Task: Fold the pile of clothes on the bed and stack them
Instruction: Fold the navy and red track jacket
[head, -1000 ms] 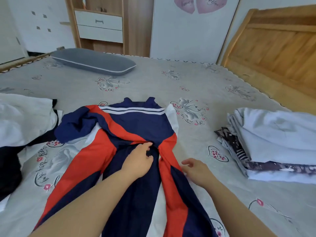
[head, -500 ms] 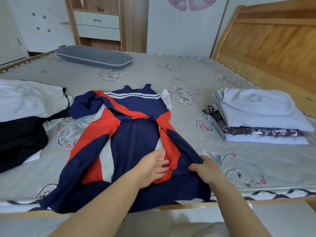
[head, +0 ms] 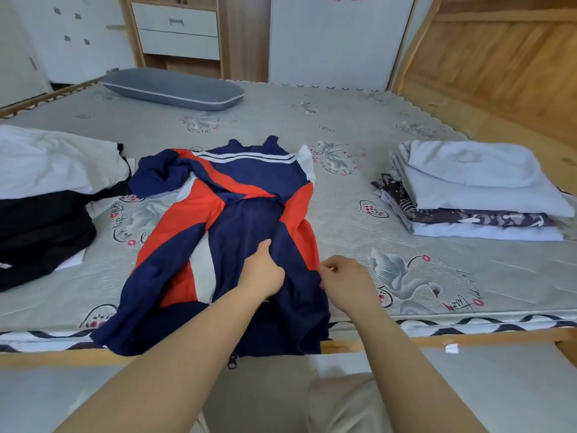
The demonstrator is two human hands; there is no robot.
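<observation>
A navy, red and white jacket (head: 240, 214) lies spread on the bed (head: 343, 126), its hem hanging over the near edge. My left hand (head: 262, 271) rests on the jacket's navy middle, fingers curled into the cloth. My right hand (head: 346, 281) pinches the jacket's right edge with curled fingers. On the right a stack of folded clothes (head: 471, 195) sits with a pale blue piece on top. On the left lies an unfolded pile, white cloth (head: 53, 160) over black cloth (head: 40, 235).
A grey pillow (head: 171, 89) lies at the bed's far side. A wooden headboard (head: 499, 57) rises on the right, a cabinet with drawers (head: 178, 29) stands behind the bed. The wooden bed frame (head: 406, 342) runs along the near edge.
The view has pulled back from the bed. Both hands slid down the jacket toward its hem, and the right sleeve now lies folded inward over the body.
</observation>
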